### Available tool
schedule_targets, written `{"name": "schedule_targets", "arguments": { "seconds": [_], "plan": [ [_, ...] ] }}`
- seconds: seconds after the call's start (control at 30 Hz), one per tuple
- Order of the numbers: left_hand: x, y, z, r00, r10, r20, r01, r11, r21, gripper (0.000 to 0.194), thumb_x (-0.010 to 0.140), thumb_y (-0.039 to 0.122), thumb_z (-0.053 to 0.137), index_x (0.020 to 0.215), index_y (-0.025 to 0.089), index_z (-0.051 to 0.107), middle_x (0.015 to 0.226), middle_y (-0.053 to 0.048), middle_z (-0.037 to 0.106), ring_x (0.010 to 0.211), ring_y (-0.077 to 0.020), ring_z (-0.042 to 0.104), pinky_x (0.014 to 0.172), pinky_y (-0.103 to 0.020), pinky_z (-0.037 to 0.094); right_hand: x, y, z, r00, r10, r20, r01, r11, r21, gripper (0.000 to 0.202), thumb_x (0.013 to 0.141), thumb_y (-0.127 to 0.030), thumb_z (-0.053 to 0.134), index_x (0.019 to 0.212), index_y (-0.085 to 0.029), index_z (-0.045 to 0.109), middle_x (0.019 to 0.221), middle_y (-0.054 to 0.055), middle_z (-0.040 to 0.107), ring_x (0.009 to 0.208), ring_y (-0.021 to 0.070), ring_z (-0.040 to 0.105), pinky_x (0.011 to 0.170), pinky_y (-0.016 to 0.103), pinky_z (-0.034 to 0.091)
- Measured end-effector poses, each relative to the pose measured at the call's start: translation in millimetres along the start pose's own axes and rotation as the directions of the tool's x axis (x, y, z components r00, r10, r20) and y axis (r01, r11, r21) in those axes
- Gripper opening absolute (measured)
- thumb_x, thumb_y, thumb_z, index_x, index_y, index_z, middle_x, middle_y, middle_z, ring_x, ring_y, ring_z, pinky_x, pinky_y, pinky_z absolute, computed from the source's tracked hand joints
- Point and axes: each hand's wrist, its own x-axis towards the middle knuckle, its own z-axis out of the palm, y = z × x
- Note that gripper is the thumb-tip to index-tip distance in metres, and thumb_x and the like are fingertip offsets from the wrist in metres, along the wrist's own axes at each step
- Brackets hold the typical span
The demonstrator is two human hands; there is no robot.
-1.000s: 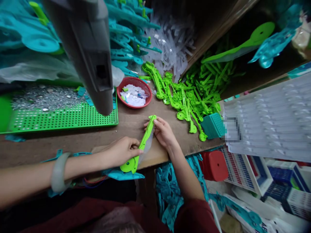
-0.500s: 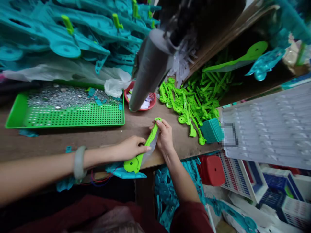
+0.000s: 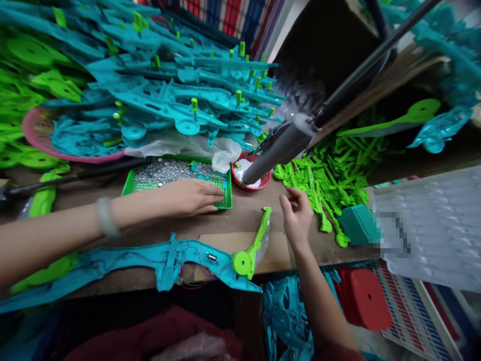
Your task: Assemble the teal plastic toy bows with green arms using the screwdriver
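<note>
My left hand (image 3: 188,197) stretches over the near right part of a green perforated tray (image 3: 229,193), fingers extended and nothing visible in them. Small shiny metal pieces, which look like screws, fill the tray's back. My right hand (image 3: 296,218) hovers over the tabletop, thumb and bent fingers apart, apparently holding nothing. Between the hands and the table's front edge lies a long blue plastic half-shell, gun-like in outline (image 3: 130,258), with thin wires and a small switch-like part. A lime green lever-like piece with a round end (image 3: 241,262) and a clear plastic strip rests on its right end.
A red basket (image 3: 261,185) with white bits stands beneath a grey cylindrical tool (image 3: 280,148) hanging down. Lime green parts (image 3: 319,180) lie heaped at right, beside a teal block (image 3: 358,224). Blue shells (image 3: 169,95) pile up behind. A red stool (image 3: 366,298) stands below right.
Both hands have let go of the lime green piece, which now lies on the blue shell. My left hand has moved to the tray, my right hand away rightward. The view has shifted left.
</note>
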Motion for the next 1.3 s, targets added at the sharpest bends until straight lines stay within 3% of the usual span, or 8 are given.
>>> {"name": "schedule_targets", "arguments": {
  "seconds": [0.1, 0.23, 0.33, 0.57, 0.77, 0.97, 1.13, 1.3],
  "plan": [
    [5, -31, 13.3, 0.993, 0.102, 0.059, -0.098, 0.993, -0.062, 0.048, 0.105, 0.047, 0.041, 0.134, 0.017, 0.063, 0.149, -0.012, 0.057, 0.137, -0.0226, 0.054, 0.116, -0.035, 0.036, 29, -40, 32, 0.974, -0.208, 0.092, 0.168, 0.932, 0.321, 0.046, 0.082, -0.042, 0.073, 0.125, -0.030, 0.062, 0.116, 0.005, 0.063, 0.106, 0.0206, 0.062, 0.089, 0.036, 0.052],
    [-9, -49, 20.2, 0.997, -0.069, -0.041, 0.069, 0.998, -0.007, 0.052, 0.103, 0.048, 0.043, 0.136, 0.013, 0.062, 0.148, -0.018, 0.057, 0.142, -0.0287, 0.049, 0.121, -0.045, 0.029, 52, -86, 68, 0.813, -0.285, 0.508, -0.009, 0.866, 0.500, 0.029, 0.084, -0.043, 0.072, 0.109, -0.027, 0.069, 0.110, 0.004, 0.069, 0.107, 0.0222, 0.065, 0.099, 0.041, 0.051],
    [-22, -50, 18.7, 0.987, -0.142, -0.073, 0.147, 0.986, 0.084, 0.053, 0.103, 0.044, 0.044, 0.138, 0.007, 0.058, 0.151, -0.022, 0.051, 0.146, -0.0320, 0.043, 0.121, -0.047, 0.028, 52, -98, 82, 0.725, -0.279, 0.629, -0.089, 0.868, 0.488, 0.020, 0.086, -0.040, 0.070, 0.096, -0.023, 0.070, 0.101, 0.004, 0.071, 0.096, 0.0202, 0.067, 0.096, 0.039, 0.052],
    [-3, -41, 9.6, 0.994, -0.111, -0.002, 0.111, 0.983, 0.144, 0.045, 0.099, 0.031, 0.056, 0.138, 0.009, 0.060, 0.149, -0.019, 0.055, 0.145, -0.0321, 0.043, 0.123, -0.049, 0.025, 42, -93, 119, 0.842, -0.218, 0.494, -0.183, 0.746, 0.640, 0.030, 0.079, -0.035, 0.076, 0.100, -0.026, 0.057, 0.076, -0.005, 0.062, 0.068, 0.0144, 0.064, 0.070, 0.031, 0.053],
    [-34, 17, 28.9, 0.964, -0.234, -0.128, 0.245, 0.966, 0.083, 0.046, 0.101, 0.038, 0.050, 0.131, 0.006, 0.065, 0.140, -0.024, 0.061, 0.136, -0.0371, 0.054, 0.114, -0.053, 0.040, 28, -84, 156, 0.956, -0.070, 0.284, -0.143, 0.736, 0.662, 0.039, 0.078, -0.053, 0.069, 0.104, -0.026, 0.057, 0.060, -0.008, 0.055, 0.048, 0.0129, 0.052, 0.054, 0.030, 0.047],
    [-56, 85, 44.2, 0.903, -0.335, -0.267, 0.392, 0.898, 0.198, 0.047, 0.100, 0.023, 0.040, 0.136, 0.001, 0.060, 0.146, -0.026, 0.055, 0.137, -0.0393, 0.052, 0.108, -0.054, 0.045, 23, -66, 180, 0.968, -0.082, 0.236, -0.111, 0.706, 0.699, 0.045, 0.078, -0.053, 0.069, 0.111, -0.028, 0.054, 0.057, -0.009, 0.052, 0.045, 0.0126, 0.050, 0.051, 0.029, 0.043],
    [-51, 147, 45.3, 0.868, -0.178, -0.463, 0.238, 0.968, 0.074, 0.041, 0.103, 0.038, 0.041, 0.125, 0.020, 0.071, 0.134, -0.005, 0.070, 0.129, -0.0227, 0.059, 0.107, -0.039, 0.043, 22, -61, 182, 0.959, -0.055, 0.278, -0.143, 0.753, 0.642, 0.049, 0.076, -0.061, 0.068, 0.110, -0.029, 0.054, 0.057, -0.009, 0.050, 0.047, 0.0131, 0.050, 0.052, 0.031, 0.045],
    [-29, 177, 76.2, 0.913, -0.069, -0.402, 0.119, 0.988, 0.101, 0.040, 0.099, 0.034, 0.048, 0.127, 0.018, 0.070, 0.137, -0.006, 0.068, 0.127, -0.0233, 0.059, 0.106, -0.039, 0.045, 22, -60, 182, 0.959, -0.087, 0.270, -0.122, 0.732, 0.670, 0.043, 0.078, -0.057, 0.068, 0.107, -0.030, 0.051, 0.058, -0.009, 0.051, 0.046, 0.0125, 0.051, 0.052, 0.030, 0.045]
  ]
}}
